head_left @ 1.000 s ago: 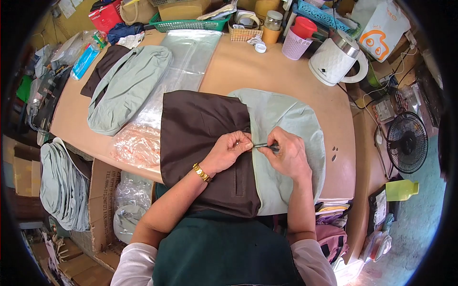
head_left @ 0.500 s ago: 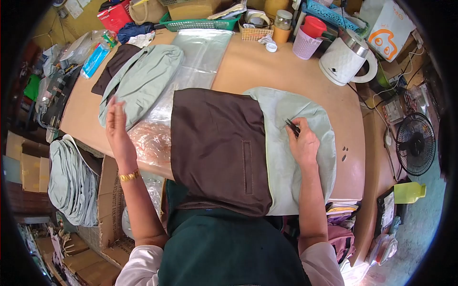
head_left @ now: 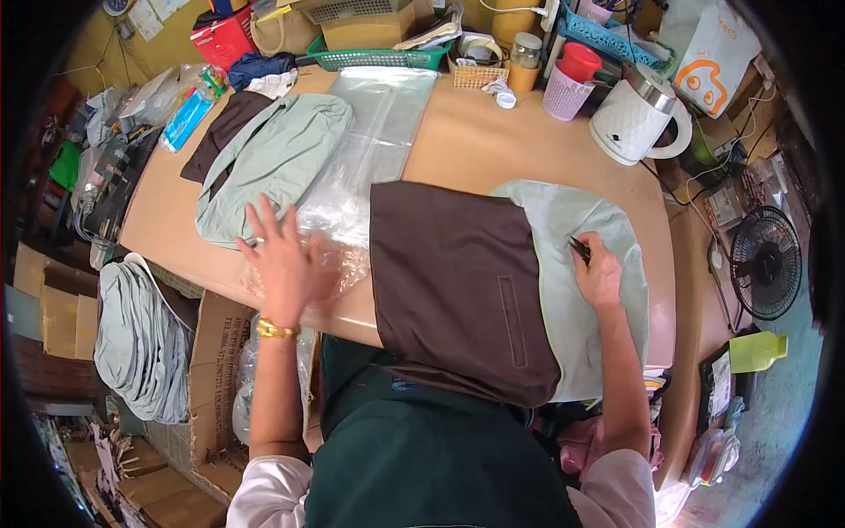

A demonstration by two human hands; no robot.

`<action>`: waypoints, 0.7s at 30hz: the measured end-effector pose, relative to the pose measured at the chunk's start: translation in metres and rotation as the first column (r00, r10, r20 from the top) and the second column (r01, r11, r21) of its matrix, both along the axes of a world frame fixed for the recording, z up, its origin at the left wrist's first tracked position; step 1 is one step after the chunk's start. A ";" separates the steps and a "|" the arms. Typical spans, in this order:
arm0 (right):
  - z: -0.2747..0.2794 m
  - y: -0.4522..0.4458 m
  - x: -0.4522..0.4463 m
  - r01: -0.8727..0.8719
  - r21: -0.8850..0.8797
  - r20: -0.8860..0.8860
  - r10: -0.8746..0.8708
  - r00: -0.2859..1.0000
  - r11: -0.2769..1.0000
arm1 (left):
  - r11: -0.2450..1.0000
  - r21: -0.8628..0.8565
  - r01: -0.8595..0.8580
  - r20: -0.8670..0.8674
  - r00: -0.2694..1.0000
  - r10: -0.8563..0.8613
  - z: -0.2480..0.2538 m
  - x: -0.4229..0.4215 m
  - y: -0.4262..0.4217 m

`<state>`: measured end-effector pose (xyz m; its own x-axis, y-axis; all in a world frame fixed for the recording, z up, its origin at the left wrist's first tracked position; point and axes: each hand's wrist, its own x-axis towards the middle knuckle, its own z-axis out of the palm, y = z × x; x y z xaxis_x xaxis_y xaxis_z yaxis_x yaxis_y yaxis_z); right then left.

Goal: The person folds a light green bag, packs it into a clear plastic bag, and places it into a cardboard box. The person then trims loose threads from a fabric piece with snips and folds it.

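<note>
Cloth (head_left: 449, 273): likely light, limp; best held along seam (head_left: 540, 264). Right hand (head_left: 600, 275) grips dark tool (head_left: 578, 248); left hand (head_left: 289, 268) empty, splayed.

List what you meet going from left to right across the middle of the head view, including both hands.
Bundle of pale cloth beside the table → left hand → dark brown panel → right hand → black fan.
</note>
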<state>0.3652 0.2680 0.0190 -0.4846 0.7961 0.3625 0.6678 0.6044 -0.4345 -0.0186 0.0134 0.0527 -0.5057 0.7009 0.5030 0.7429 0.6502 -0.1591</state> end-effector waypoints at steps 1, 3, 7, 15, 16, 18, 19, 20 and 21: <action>0.003 0.004 0.001 0.000 0.003 -0.002 0.000 1.000 1.000 | 1.000 0.003 0.000 -0.002 1.000 0.000 0.010 -0.003 0.004; 0.012 0.017 -0.006 -0.115 -0.150 -0.018 0.114 0.993 0.982 | 0.975 0.186 0.120 0.421 0.887 -0.190 0.029 -0.006 0.017; 0.039 0.022 -0.068 -0.276 -0.279 -0.331 0.178 0.927 0.920 | 0.941 0.194 0.277 0.510 0.791 -0.338 -0.016 0.001 0.095; 0.061 -0.040 -0.209 -0.811 -0.327 -0.793 0.326 0.515 0.486 | 0.659 0.522 0.541 0.484 0.448 -0.752 0.069 0.051 0.088; 0.065 -0.043 -0.206 -0.820 -0.314 -0.796 0.338 0.502 0.478 | 0.667 0.526 0.528 0.499 0.443 -0.745 0.082 0.051 0.072; 0.080 -0.041 -0.185 -0.601 -0.383 -0.405 0.458 0.792 0.702 | 0.751 0.548 0.370 0.597 0.456 -0.660 0.096 0.028 0.037; 0.083 -0.041 -0.177 -0.614 -0.370 -0.404 0.475 0.782 0.697 | 0.733 0.646 0.215 0.593 0.463 -0.659 0.092 0.006 0.018; 0.085 -0.042 -0.168 -0.559 -0.376 -0.452 0.380 0.807 0.739 | 0.689 0.722 0.058 0.591 0.466 -0.658 0.085 -0.015 0.002; 0.086 -0.046 -0.161 -0.496 -0.391 -0.500 0.273 0.822 0.776 | 0.687 0.724 0.060 0.586 0.472 -0.659 0.081 -0.026 -0.011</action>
